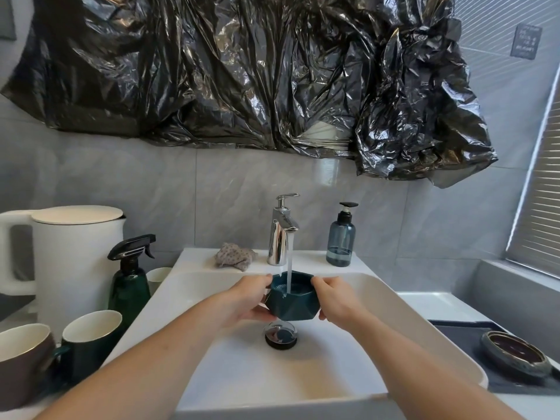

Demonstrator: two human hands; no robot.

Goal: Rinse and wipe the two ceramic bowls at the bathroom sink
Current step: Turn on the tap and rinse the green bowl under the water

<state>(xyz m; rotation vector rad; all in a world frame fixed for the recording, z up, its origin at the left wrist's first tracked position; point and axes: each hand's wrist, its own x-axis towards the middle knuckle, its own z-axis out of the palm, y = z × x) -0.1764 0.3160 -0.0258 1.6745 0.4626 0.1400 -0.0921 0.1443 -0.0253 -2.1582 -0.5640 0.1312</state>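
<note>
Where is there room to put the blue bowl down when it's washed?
Bare white counter lies right of the sink, behind the dark tray holding the brown bowl. The sink ledge between cloth and faucet is narrow. The left side is crowded with mugs.

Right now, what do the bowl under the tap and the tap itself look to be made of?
The teal bowl looks like glazed ceramic: faceted sides, a soft sheen. The faucet looks like chrome-plated metal, with mirror-bright reflections. Both are judged by look alone.
</note>
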